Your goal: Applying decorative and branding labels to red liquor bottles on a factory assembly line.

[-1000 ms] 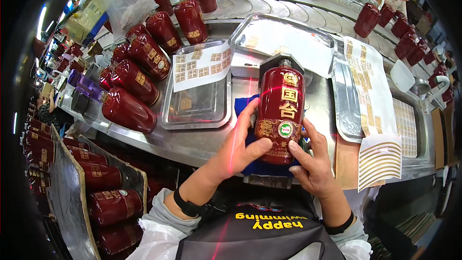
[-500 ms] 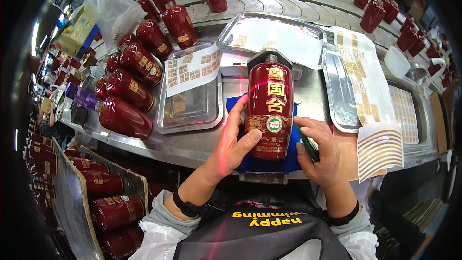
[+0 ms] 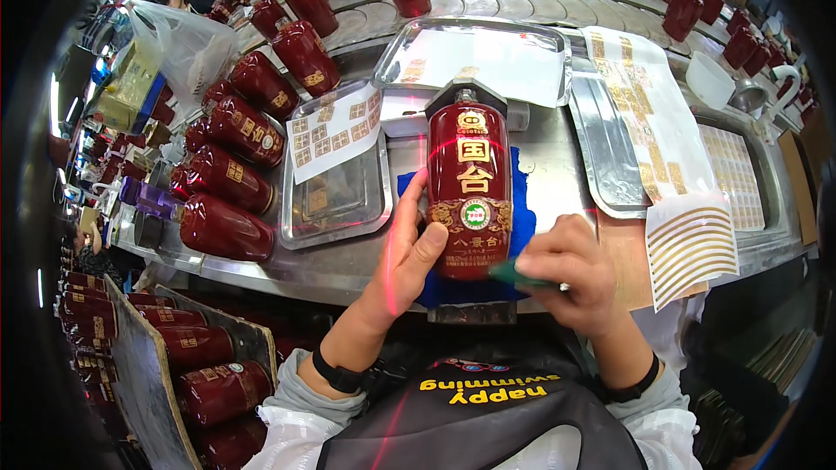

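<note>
A dark red bottle [image 3: 468, 222] with gold decoration and a round white-and-green sticker lies on its back, base toward me, on a blue cloth [image 3: 522, 226] and a dark support [image 3: 475, 314]. My left hand [image 3: 402, 254] grips its left side, thumb on the front near the base and the other fingers along the edge. In my right hand [image 3: 576, 277] a flat green scraper [image 3: 521, 276] is pinched, its tip at the lower right edge of the bottle. Thin red light lines cross the bottle and my left hand.
Sheets of gold stickers lie on a left tray [image 3: 340, 224], a back tray [image 3: 557, 94] and a right tray [image 3: 614, 183]. A striped gold sheet [image 3: 692, 248] overhangs the front edge. Several red bottles [image 3: 228, 226] lean at left; others stand along a conveyor [image 3: 488, 2].
My right hand has swung the green scraper from beside the bottle to its lower right edge. The left hand keeps its grip. The view has shifted slightly.
</note>
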### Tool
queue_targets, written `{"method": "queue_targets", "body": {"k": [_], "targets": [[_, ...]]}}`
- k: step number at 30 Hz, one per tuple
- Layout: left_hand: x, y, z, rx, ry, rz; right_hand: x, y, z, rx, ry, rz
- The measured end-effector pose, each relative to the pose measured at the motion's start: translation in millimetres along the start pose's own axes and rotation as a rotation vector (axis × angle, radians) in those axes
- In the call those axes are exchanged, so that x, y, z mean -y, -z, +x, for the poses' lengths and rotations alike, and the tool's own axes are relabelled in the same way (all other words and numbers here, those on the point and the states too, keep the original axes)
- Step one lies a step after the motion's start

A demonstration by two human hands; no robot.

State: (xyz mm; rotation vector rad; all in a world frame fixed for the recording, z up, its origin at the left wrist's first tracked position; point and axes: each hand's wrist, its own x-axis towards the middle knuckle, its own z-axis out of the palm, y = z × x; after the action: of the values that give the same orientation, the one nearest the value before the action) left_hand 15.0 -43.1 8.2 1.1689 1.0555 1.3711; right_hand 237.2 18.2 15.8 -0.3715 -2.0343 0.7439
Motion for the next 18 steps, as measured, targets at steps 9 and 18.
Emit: {"method": "queue_targets", "body": {"k": [9,18], "targets": [[-2.9,-4.1,-1.3,-0.059,0.048,0.067,4.5,-5.8,-5.2,0.063,0.109,-0.134],[-2.4,-1.9,-1.4,-0.012,0.028,0.103,-0.8,-4.2,-8.6,-0.025,-0.027,-0.037]]}}
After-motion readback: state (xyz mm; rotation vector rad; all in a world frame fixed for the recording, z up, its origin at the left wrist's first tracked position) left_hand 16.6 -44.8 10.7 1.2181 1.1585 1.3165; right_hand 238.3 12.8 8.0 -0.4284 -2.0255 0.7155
